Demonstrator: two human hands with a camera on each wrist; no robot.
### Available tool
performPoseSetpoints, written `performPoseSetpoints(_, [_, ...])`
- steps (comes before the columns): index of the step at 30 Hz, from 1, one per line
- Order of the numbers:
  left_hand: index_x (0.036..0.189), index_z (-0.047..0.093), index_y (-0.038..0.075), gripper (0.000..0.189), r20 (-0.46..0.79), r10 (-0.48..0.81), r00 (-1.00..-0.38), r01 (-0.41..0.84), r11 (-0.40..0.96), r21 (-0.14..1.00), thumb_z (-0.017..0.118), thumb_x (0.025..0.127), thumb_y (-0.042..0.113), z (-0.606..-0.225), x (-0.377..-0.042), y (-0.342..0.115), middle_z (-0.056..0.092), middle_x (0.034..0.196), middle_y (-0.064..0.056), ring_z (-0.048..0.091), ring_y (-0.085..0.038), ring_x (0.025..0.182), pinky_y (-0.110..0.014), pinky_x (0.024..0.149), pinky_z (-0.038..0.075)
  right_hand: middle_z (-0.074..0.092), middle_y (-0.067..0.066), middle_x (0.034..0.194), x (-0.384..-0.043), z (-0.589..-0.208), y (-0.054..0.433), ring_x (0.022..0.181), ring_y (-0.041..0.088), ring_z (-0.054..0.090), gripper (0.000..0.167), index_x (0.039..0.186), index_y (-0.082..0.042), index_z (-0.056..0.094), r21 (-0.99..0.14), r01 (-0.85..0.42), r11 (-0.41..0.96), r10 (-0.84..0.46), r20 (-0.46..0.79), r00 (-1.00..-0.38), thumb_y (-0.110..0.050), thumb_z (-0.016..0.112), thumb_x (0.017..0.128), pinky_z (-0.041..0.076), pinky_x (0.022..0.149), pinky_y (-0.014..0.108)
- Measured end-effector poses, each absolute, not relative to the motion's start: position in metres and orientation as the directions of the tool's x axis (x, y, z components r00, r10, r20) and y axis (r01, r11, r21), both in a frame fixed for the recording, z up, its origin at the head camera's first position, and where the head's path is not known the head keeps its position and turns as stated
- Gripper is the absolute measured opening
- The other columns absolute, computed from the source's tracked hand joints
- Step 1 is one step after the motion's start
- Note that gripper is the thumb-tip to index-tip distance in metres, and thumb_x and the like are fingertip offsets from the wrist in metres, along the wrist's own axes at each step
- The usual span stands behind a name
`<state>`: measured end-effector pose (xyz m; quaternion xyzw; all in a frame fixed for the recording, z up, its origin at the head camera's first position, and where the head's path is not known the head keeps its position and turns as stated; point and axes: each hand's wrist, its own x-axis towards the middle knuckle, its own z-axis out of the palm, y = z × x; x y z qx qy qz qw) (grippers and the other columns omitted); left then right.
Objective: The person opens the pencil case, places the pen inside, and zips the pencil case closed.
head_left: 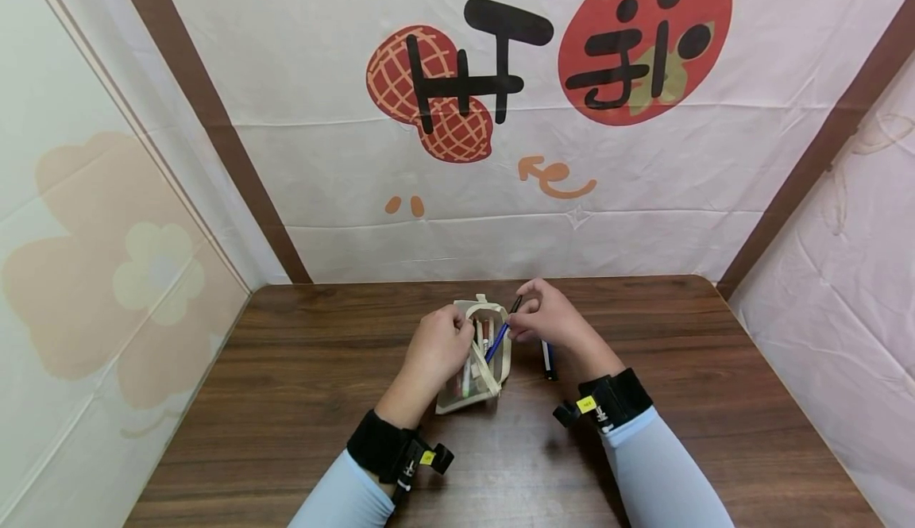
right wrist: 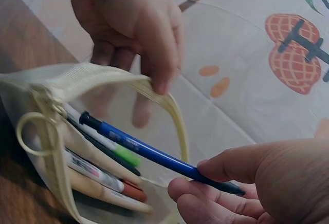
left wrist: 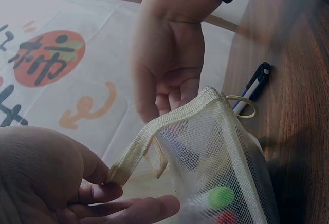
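A cream mesh pencil case [head_left: 445, 406] lies on the table with its zipped mouth open. My left hand [head_left: 442, 343] pinches the fabric edge [left wrist: 134, 154] of that mouth between thumb and fingers. My right hand [head_left: 554, 323] holds a blue pen [right wrist: 149, 152] near its dark tip, the clicker end slanting down into the opening. Inside the case are several pens and markers, among them one with a green cap [right wrist: 126, 155] and one with a reddish-brown cap [right wrist: 132, 189]. Right of the case, below my right hand, another pen [head_left: 547, 360], dark blue and black, lies on the wood.
The brown wooden table [head_left: 286, 401] ends at a white printed cloth [head_left: 322, 171] behind it. Light cloth also hangs at both sides. Black straps with small cameras are around both wrists. A cream zip-pull ring [right wrist: 38, 133] hangs at the case's end.
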<state>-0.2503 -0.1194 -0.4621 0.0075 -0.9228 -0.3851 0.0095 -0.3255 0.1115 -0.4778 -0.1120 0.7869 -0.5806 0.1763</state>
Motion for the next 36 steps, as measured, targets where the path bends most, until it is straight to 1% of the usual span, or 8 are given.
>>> performPoseSetpoints(6, [0.090, 0.062, 0.010, 0.023, 0.019, -0.019, -1.000, 0.000, 0.695, 0.719, 0.060, 0.111, 0.018, -0.462, -0.251, -0.120, 0.059, 0.080, -0.005, 0.056, -0.020, 0.066, -0.033, 0.061, 0.044, 0.083, 0.023, 0.105, -0.321, -0.481, 0.100, 0.083, 0.026, 0.084, 0.046, 0.148, 0.007, 0.046, -0.958, 0.076, 0.276, -0.443, -0.197, -0.874, -0.002, 0.066, 0.108, 0.069, 0.093, 0.059])
performPoseSetpoints(9, [0.090, 0.063, 0.010, 0.022, 0.021, -0.016, -1.000, 0.003, 0.694, 0.720, 0.060, 0.111, 0.018, -0.462, -0.251, -0.120, 0.059, 0.081, -0.006, 0.057, -0.020, 0.066, -0.033, 0.061, 0.044, 0.084, 0.021, 0.104, -0.320, -0.486, 0.096, 0.083, 0.025, 0.084, 0.045, 0.150, 0.007, 0.049, -0.956, 0.084, 0.280, -0.461, -0.211, -0.862, -0.002, 0.064, 0.108, 0.070, 0.088, 0.052])
performPoseSetpoints(12, [0.091, 0.063, 0.010, 0.022, 0.017, -0.013, -1.000, 0.003, 0.698, 0.716, 0.060, 0.111, 0.018, -0.462, -0.251, -0.120, 0.060, 0.081, -0.006, 0.057, -0.020, 0.066, -0.033, 0.061, 0.044, 0.085, 0.019, 0.103, -0.319, -0.491, 0.092, 0.084, 0.023, 0.083, 0.048, 0.153, 0.006, 0.052, -0.955, 0.074, 0.288, -0.469, -0.208, -0.858, -0.002, 0.065, 0.108, 0.071, 0.084, 0.045])
performPoseSetpoints(18, [0.092, 0.063, 0.010, 0.022, 0.017, -0.003, -1.000, 0.010, 0.695, 0.719, 0.059, 0.112, 0.018, -0.465, -0.252, -0.121, 0.059, 0.080, -0.006, 0.056, -0.020, 0.064, -0.033, 0.060, 0.043, 0.085, 0.016, 0.103, -0.314, -0.496, 0.084, 0.089, 0.024, 0.084, 0.051, 0.153, 0.002, 0.053, -0.944, 0.032, 0.327, -0.483, -0.197, -0.853, -0.004, 0.070, 0.106, 0.070, 0.085, 0.044])
performPoseSetpoints(25, [0.089, 0.062, 0.010, 0.022, 0.030, -0.007, -1.000, 0.017, 0.694, 0.720, 0.060, 0.110, 0.018, -0.466, -0.253, -0.121, 0.058, 0.079, -0.005, 0.055, -0.020, 0.065, -0.032, 0.060, 0.042, 0.086, 0.013, 0.099, -0.311, -0.495, 0.079, 0.086, 0.023, 0.083, 0.029, 0.126, 0.006, 0.067, -0.923, -0.018, 0.384, -0.497, -0.190, -0.846, -0.005, 0.078, 0.102, 0.070, 0.080, 0.041])
performPoseSetpoints(28, [0.088, 0.062, 0.011, 0.023, 0.026, -0.009, -1.000, 0.012, 0.696, 0.718, 0.059, 0.110, 0.018, -0.465, -0.253, -0.121, 0.057, 0.079, -0.005, 0.055, -0.021, 0.065, -0.033, 0.061, 0.042, 0.086, 0.015, 0.100, -0.311, -0.495, 0.081, 0.086, 0.024, 0.083, 0.020, 0.117, 0.004, 0.071, -0.923, -0.033, 0.383, -0.517, -0.185, -0.836, -0.007, 0.079, 0.102, 0.070, 0.079, 0.041])
performPoseSetpoints(32, [0.089, 0.061, 0.011, 0.023, 0.028, -0.006, -1.000, 0.016, 0.698, 0.716, 0.059, 0.110, 0.018, -0.464, -0.252, -0.122, 0.057, 0.078, -0.005, 0.054, -0.020, 0.064, -0.033, 0.060, 0.043, 0.084, 0.019, 0.099, -0.313, -0.493, 0.086, 0.082, 0.026, 0.082, 0.014, 0.114, 0.002, 0.072, -0.923, -0.024, 0.385, -0.509, -0.191, -0.839, -0.009, 0.076, 0.105, 0.070, 0.080, 0.047])
performPoseSetpoints(36, [0.088, 0.061, 0.011, 0.022, 0.043, -0.002, -0.999, 0.029, 0.698, 0.716, 0.059, 0.109, 0.017, -0.465, -0.252, -0.122, 0.056, 0.077, -0.004, 0.054, -0.020, 0.064, -0.033, 0.061, 0.043, 0.083, 0.021, 0.098, -0.316, -0.489, 0.093, 0.081, 0.028, 0.081, 0.016, 0.116, 0.003, 0.072, -0.919, -0.007, 0.394, -0.476, -0.197, -0.857, -0.011, 0.071, 0.109, 0.070, 0.081, 0.051])
